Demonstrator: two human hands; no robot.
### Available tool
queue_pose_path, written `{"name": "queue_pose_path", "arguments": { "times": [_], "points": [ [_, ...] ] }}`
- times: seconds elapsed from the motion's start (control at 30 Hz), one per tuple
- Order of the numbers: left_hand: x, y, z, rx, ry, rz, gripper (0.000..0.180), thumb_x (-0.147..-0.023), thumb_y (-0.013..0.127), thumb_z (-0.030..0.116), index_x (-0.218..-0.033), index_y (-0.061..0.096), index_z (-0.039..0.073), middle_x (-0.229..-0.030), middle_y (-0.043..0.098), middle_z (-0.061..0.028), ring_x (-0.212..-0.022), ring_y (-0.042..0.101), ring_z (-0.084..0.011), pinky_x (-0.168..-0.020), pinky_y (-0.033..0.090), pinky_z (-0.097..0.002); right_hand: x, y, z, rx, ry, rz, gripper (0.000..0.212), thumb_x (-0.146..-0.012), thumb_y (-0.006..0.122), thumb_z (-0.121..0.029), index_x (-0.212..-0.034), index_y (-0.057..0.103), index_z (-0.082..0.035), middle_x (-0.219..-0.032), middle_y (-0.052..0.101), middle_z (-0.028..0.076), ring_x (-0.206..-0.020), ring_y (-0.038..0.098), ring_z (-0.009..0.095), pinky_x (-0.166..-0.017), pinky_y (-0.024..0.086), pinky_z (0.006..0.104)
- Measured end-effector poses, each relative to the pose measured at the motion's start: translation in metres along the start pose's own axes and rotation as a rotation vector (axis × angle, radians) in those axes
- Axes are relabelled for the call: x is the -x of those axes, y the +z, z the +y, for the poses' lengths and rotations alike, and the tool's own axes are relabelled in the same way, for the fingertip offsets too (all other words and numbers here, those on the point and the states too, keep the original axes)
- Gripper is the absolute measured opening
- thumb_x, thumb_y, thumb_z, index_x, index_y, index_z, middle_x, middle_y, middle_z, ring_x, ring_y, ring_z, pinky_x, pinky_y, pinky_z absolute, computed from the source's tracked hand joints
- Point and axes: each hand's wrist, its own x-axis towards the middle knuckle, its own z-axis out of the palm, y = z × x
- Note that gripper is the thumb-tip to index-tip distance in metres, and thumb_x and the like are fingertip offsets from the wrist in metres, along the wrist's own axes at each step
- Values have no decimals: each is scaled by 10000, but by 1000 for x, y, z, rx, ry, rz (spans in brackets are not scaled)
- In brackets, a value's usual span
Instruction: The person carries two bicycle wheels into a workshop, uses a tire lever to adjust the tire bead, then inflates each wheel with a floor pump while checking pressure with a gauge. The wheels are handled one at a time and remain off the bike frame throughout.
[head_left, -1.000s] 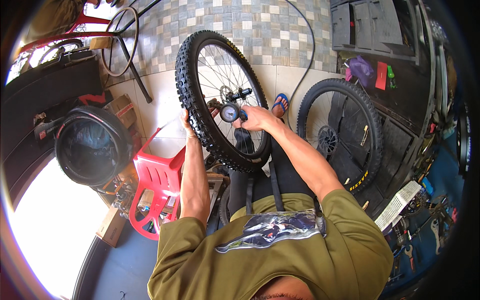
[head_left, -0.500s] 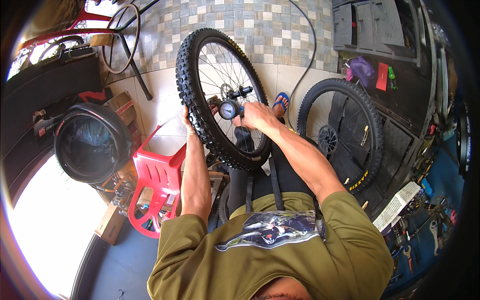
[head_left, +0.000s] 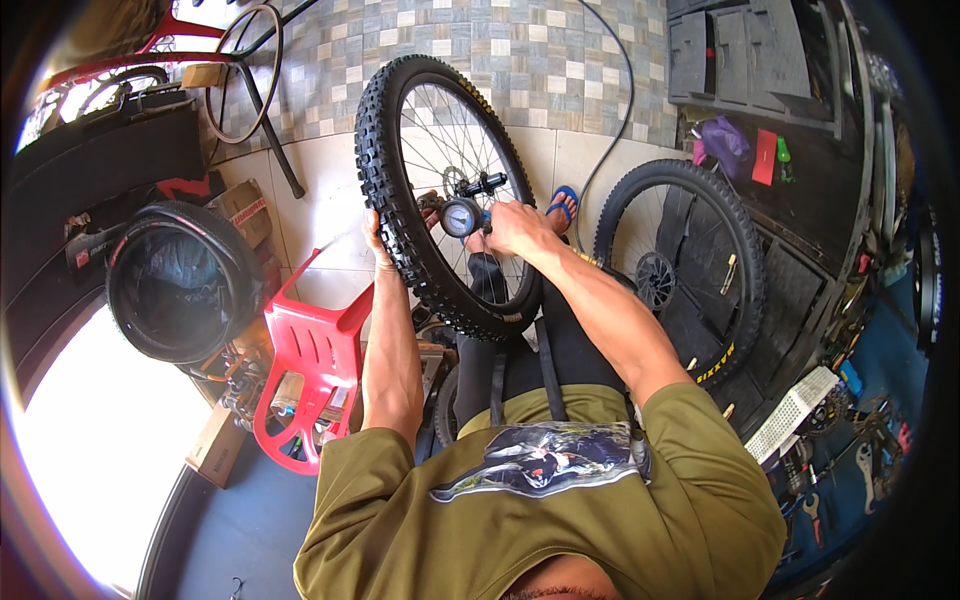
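A bicycle wheel (head_left: pixel 378 185) with a black knobby tyre stands tilted in front of my lap, its lower edge near my thighs. My left hand (head_left: pixel 376 240) grips the tyre's left side, with the fingers partly hidden behind it. In my right hand (head_left: pixel 515 228) is a tyre inflator with a round dial gauge (head_left: pixel 460 217); my fingers are wrapped round its blue handle. The gauge sits in front of the spokes, close to the rim. Whether its nozzle is on the valve is hidden. The wheel's hub (head_left: pixel 484 184) shows behind and above the gauge.
A second wheel (head_left: pixel 740 220) leans at the right against dark panels. The red plastic chair (head_left: pixel 318 330) stands left of my left arm, with stacked tyres (head_left: pixel 120 300) beyond it. An air hose (head_left: pixel 628 85) crosses the tiled floor. Tools (head_left: pixel 866 470) lie at the lower right.
The wheel's upper left edge has shifted very slightly to the right. Both hands keep their holds on the wheel and the inflator.
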Motion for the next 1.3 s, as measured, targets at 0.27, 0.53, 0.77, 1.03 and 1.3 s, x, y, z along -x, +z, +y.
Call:
{"name": "queue_pose_path", "arguments": {
  "times": [0.27,0.53,0.77,1.03,1.3],
  "points": [
    [1,-4,0,-3,-2,1,1112,-819,674,791,-1608,371,68,-1547,435,-384,-1427,484,-508,-1226,373,-588,-1,2,0,3,-13,22,407,-799,743,-186,-1142,753,32,-1217,742,260,-1146,729,409,-963,597,464],
    [0,5,0,-21,1,3,1115,-815,663,804,-1604,376,71,-1543,449,-375,-1413,504,-498,-1217,390,-572,-9,9,10,-26,-39,9,545,-803,755,-397,-1158,740,15,-1157,749,276,-1124,728,422,-960,585,492],
    [1,-9,1,2,-11,26,1125,-818,664,803,-1602,366,54,-1541,450,-380,-1406,519,-489,-1206,410,-557,-13,14,11,-36,-71,20,730,-760,771,-604,-1146,732,15,-1106,754,280,-1086,731,434,-941,581,511],
    [2,1,1,-41,-1,36,1135,-817,669,802,-1604,345,51,-1543,437,-388,-1401,522,-494,-1194,435,-550,-11,10,7,7,-36,-15,493,-838,784,-356,-1192,737,-15,-1193,753,245,-1136,728,410,-973,591,478],
    [0,0,3,-8,-8,-1,1134,-825,671,787,-1611,327,46,-1543,426,-401,-1378,543,-490,-1191,444,-545,-14,14,10,1,-44,14,542,-853,786,-455,-1168,749,-16,-1163,756,252,-1112,730,424,-952,584,501]
  ]
}}
